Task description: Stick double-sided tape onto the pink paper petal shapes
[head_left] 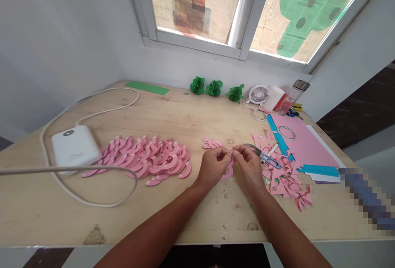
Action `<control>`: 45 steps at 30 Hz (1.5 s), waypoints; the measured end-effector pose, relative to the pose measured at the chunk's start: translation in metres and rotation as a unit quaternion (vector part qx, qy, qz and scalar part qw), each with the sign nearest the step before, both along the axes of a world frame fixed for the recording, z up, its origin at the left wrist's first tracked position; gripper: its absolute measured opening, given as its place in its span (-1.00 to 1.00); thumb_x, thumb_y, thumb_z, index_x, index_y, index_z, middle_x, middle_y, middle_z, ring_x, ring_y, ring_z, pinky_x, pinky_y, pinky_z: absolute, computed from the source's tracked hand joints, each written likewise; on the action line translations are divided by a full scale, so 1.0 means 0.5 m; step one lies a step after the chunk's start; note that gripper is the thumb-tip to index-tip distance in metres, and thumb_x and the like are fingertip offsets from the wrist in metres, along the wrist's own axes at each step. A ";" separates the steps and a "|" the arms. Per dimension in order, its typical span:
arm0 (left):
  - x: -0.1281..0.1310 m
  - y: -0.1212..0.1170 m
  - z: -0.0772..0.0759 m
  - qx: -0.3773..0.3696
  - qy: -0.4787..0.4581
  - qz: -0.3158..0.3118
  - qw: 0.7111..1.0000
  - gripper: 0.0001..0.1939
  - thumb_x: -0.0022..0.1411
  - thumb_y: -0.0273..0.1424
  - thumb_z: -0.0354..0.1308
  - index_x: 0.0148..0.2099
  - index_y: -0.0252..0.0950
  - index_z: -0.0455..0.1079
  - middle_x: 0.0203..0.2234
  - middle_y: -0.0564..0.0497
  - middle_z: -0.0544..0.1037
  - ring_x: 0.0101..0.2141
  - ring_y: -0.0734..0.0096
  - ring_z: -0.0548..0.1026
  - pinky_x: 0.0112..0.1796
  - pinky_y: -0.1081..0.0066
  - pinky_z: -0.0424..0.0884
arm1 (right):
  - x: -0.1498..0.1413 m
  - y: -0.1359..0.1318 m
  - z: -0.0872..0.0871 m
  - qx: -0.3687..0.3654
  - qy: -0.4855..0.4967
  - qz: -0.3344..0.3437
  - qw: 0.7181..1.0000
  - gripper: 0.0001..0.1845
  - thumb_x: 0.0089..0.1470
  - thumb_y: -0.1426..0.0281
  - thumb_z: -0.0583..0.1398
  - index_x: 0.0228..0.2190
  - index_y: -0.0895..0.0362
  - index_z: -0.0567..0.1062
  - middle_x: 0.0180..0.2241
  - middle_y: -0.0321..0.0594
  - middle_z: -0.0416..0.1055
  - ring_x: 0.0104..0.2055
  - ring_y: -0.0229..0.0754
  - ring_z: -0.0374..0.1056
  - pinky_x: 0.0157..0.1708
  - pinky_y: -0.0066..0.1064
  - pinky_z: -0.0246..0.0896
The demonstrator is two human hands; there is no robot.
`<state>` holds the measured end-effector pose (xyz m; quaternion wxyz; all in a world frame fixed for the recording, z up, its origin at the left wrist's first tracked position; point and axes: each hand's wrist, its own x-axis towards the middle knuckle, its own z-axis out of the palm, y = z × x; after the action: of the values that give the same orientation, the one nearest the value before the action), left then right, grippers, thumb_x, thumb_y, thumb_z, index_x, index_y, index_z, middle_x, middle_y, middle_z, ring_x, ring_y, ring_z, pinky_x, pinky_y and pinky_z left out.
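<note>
A curved pink paper strip point(228, 172) hangs between my two hands, its upper end hidden by the fingertips. My left hand point(214, 164) pinches it with thumb and forefinger. Close beside it, my right hand point(248, 163) is closed on the same strip, the fingertips of both hands nearly touching. A few flat pink paper pieces point(211, 142) lie just behind my left hand. Near my right hand, a utility knife point(268, 158) rests over pink paper scraps point(285, 183). A large heap of curved pink strips point(160, 157) with small white patches spreads out to the left.
A white power bank point(75, 146) with a looping white cable point(92, 204) occupies the left side. Green paper decorations point(214, 88), a small fan point(258, 94) and a bottle point(291, 97) stand along the back. Tape point(286, 133) lies on pink sheets point(311, 144) at right.
</note>
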<state>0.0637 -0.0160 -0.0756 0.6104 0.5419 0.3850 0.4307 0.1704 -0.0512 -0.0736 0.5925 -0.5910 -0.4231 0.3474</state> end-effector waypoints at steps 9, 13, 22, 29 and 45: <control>-0.001 -0.001 -0.003 0.015 0.015 -0.006 1.000 -0.80 -0.01 -0.33 0.10 -0.53 -0.38 0.35 -0.72 0.12 0.28 -0.72 0.65 0.21 -0.71 0.62 0.10 | 0.001 0.000 0.001 -0.008 0.009 0.017 1.000 -0.82 -0.08 0.28 0.18 -0.51 0.15 0.38 -0.55 -0.31 0.29 -0.50 -0.29 0.19 -0.48 -0.48 0.14; -0.001 -0.001 -0.002 0.029 0.007 -0.032 0.999 -0.84 0.00 -0.36 0.09 -0.50 -0.37 0.37 -0.69 0.11 0.30 -0.70 0.65 0.19 -0.69 0.61 0.11 | 0.002 -0.001 0.005 0.006 0.024 0.013 1.000 -0.82 -0.06 0.28 0.16 -0.53 0.15 0.36 -0.56 -0.34 0.25 -0.51 -0.32 0.15 -0.48 -0.50 0.11; 0.002 0.001 0.000 0.020 0.010 -0.068 0.997 -0.86 -0.03 -0.39 0.09 -0.55 -0.35 0.35 -0.70 0.10 0.31 -0.65 0.60 0.22 -0.63 0.59 0.14 | 0.003 0.003 0.004 0.005 0.063 0.003 0.998 -0.79 -0.09 0.26 0.17 -0.55 0.15 0.34 -0.58 -0.36 0.23 -0.52 -0.33 0.13 -0.52 -0.51 0.07; 0.002 0.000 0.003 0.026 0.010 -0.081 0.996 -0.86 -0.04 -0.41 0.10 -0.57 -0.34 0.34 -0.73 0.13 0.31 -0.66 0.60 0.23 -0.60 0.58 0.14 | 0.008 0.004 0.003 0.001 0.050 0.018 0.999 -0.80 -0.12 0.27 0.20 -0.57 0.15 0.39 -0.61 -0.37 0.27 -0.55 -0.32 0.16 -0.50 -0.48 0.08; 0.005 0.001 0.002 0.001 0.004 -0.076 0.997 -0.87 -0.07 -0.41 0.10 -0.56 -0.36 0.34 -0.71 0.09 0.38 -0.66 0.59 0.25 -0.61 0.57 0.13 | 0.016 0.005 0.006 -0.021 0.171 0.044 0.984 -0.74 -0.12 0.22 0.22 -0.59 0.17 0.43 -0.56 -0.28 0.32 -0.49 -0.29 0.19 -0.47 -0.47 0.11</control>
<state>0.0662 -0.0154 -0.0745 0.6391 0.5724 0.3446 0.3810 0.1785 -0.0489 -0.0704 0.6277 -0.5157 -0.3336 0.4783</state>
